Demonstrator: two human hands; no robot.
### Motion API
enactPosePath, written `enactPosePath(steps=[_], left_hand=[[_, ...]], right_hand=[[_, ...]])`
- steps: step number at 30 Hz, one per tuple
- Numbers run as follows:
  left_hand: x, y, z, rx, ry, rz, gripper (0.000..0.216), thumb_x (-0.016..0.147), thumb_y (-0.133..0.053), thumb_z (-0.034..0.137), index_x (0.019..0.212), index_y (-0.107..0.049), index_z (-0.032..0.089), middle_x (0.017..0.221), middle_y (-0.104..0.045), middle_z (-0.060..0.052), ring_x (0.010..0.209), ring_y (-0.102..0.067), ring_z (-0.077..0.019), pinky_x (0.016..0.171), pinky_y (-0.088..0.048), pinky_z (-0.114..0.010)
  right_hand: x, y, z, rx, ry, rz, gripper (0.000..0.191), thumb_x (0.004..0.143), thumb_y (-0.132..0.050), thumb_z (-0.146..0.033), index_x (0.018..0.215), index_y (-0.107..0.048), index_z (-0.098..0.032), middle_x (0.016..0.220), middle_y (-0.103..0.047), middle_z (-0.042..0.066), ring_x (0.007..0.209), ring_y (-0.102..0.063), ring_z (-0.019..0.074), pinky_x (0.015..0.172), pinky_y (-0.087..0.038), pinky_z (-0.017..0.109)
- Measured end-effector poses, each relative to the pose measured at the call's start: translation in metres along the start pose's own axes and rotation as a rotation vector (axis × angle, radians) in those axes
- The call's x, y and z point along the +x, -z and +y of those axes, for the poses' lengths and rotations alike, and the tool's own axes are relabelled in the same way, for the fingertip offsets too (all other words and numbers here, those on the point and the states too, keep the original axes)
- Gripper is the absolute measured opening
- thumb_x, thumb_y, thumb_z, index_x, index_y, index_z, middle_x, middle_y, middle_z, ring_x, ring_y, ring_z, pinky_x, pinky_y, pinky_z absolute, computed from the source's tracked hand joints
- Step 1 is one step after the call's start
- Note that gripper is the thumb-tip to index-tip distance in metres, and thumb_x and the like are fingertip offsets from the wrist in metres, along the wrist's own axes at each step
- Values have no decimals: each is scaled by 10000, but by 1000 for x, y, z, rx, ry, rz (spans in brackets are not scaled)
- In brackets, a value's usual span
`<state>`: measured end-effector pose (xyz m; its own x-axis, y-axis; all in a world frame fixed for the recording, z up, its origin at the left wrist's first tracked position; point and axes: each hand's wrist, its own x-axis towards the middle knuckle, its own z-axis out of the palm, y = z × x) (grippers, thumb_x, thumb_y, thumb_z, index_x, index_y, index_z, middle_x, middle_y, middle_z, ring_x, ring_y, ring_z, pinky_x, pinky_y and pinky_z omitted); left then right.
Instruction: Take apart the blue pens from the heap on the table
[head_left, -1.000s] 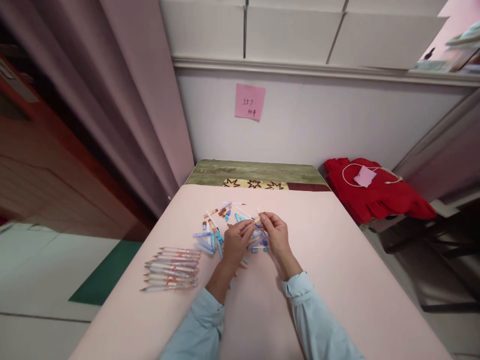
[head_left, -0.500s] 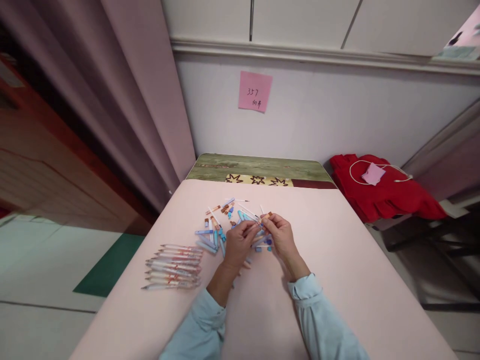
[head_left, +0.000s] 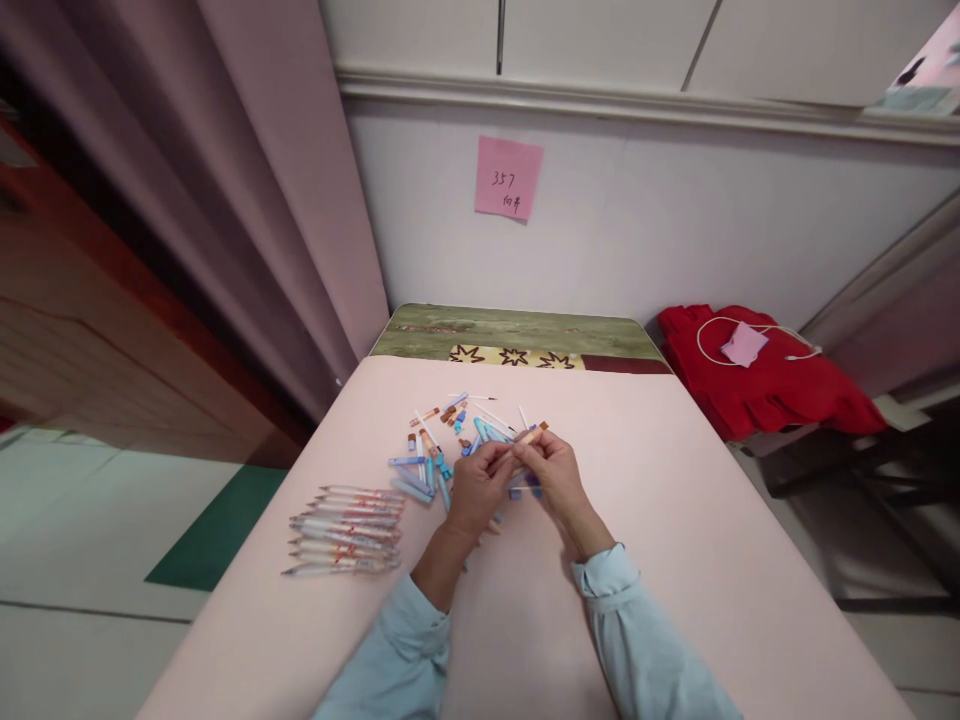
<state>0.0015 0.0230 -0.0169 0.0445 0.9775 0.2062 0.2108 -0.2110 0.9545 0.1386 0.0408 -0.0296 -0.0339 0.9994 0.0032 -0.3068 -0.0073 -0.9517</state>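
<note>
Above the pile of pen parts, my two hands meet at the fingertips. Between the thumb and fingers of my right hand (head_left: 559, 475) is a tan pen barrel (head_left: 535, 433) with a brown end, pointing up and right. My left hand (head_left: 478, 490) is closed in a pinch at the barrel's lower end; its fingers hide what they grip. Around and under the hands lie loose pen parts: blue and lilac barrels (head_left: 411, 480), a white refill (head_left: 495, 418) with a dark tip, and small brown and blue pieces (head_left: 459, 418).
A row of several pens (head_left: 345, 530) with pale printed barrels lies left of my left hand. The pink-covered table (head_left: 675, 560) reaches a green patterned strip (head_left: 525, 328) by the wall. A red cloth (head_left: 757, 390) with a white cable is on the right.
The tan barrel now shows more of its length between my hands and is tilted up to the right. My right fingers have shifted slightly along it; both hands stay in place.
</note>
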Motion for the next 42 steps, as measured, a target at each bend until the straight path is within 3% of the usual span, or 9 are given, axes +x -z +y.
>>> enactPosePath(steps=[3,6,12,17,21,26,32,38,42], left_hand=[[0,-2,1,-19,-6,9,219,858,-621,379,893,-701,178,779,-718,-14,720,-652,-154,668,-493,-234],[0,-2,-1,-43,-13,29,216,852,-634,374,898,-700,173,778,-718,-18,715,-651,-156,664,-493,-236],[0,-2,-5,-49,-14,24,198,853,-636,360,889,-701,177,765,-705,-14,701,-631,-149,650,-475,-230],[0,-3,-3,-117,8,14,198,844,-647,360,897,-704,177,785,-717,-22,725,-643,-158,670,-483,-236],[1,-2,-3,-132,7,-16,200,847,-643,364,864,-699,173,755,-696,-14,707,-623,-150,656,-472,-229],[-2,-3,-2,-14,-5,15,228,869,-609,379,857,-700,170,691,-658,3,639,-569,-131,609,-434,-222],[-4,-5,1,15,-35,35,234,882,-586,376,861,-700,174,699,-676,-2,652,-591,-139,622,-445,-227],[-2,-1,1,-7,-2,5,214,871,-603,372,882,-695,179,729,-688,-2,664,-607,-140,629,-458,-225],[-3,-1,5,10,-23,-23,210,883,-581,357,860,-689,179,719,-679,-2,666,-598,-139,627,-449,-225]], right_hand=[[0,0,0,-11,15,17,383,665,-829,-400,946,-689,-180,615,-551,-48,495,-398,74,470,-321,199],[-2,1,-5,-7,0,-62,478,710,-796,-407,1122,-675,-198,656,-575,-37,491,-402,78,470,-323,207],[-2,-1,-5,4,7,-17,365,691,-805,-436,942,-715,-185,688,-614,-11,541,-496,105,516,-392,233],[-3,-1,-7,16,-23,-40,458,683,-812,-449,1047,-684,-201,651,-600,-29,522,-498,103,512,-396,229],[-5,-1,-10,4,-12,-97,371,753,-753,-449,1000,-709,-176,614,-578,-31,505,-468,90,503,-368,222],[-5,-6,-9,-4,30,8,265,701,-791,-392,797,-702,-162,661,-626,-9,567,-518,107,532,-391,226],[-8,-16,-9,8,37,117,330,646,-818,-409,636,-591,-169,531,-541,-49,468,-430,79,455,-342,206],[-7,-9,-11,-16,4,54,349,696,-785,-419,925,-696,-171,576,-570,-44,509,-482,102,503,-400,226],[-6,-5,-10,-65,58,72,263,720,-764,-413,754,-684,-165,628,-619,-10,557,-512,111,520,-408,228]])
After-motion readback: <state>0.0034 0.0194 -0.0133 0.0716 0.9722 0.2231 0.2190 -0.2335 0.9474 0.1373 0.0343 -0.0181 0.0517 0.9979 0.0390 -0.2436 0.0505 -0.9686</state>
